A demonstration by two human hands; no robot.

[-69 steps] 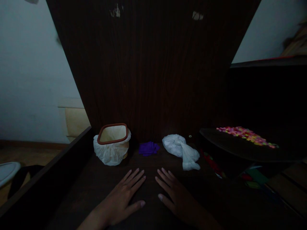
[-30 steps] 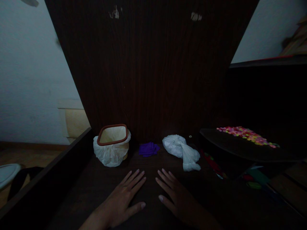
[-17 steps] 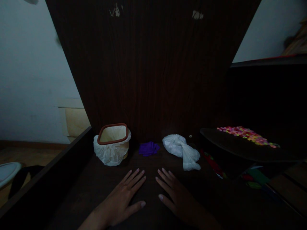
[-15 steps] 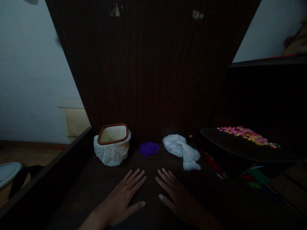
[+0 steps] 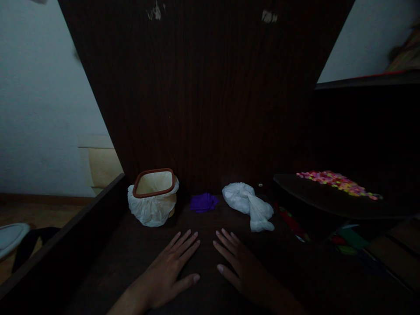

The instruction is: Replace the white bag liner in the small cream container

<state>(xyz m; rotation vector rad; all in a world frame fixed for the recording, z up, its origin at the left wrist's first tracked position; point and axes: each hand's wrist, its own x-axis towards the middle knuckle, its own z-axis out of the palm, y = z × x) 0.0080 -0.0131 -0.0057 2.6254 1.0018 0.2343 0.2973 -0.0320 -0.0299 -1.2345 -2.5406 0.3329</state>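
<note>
My left hand (image 5: 173, 262) lies flat on the dark wooden surface (image 5: 203, 232), fingers spread, holding nothing. To its right, my right hand (image 5: 238, 264) rests palm down in the same way, also holding nothing. Beyond my left hand stands a small bin (image 5: 154, 208) with a brown rim and a white plastic liner. A folded purple cloth or bag (image 5: 203, 203) lies behind the gap between my hands. Past my right hand is a white plastic bag (image 5: 244, 199) with a twisted end. Neither hand touches these things.
A dark panel (image 5: 203, 96) rises behind the objects. At the right, a dark shelf (image 5: 305, 197) bears many small pink and yellow pieces (image 5: 341, 181), with red and green items (image 5: 354, 238) below it. A raised wooden edge (image 5: 65, 236) runs along the left.
</note>
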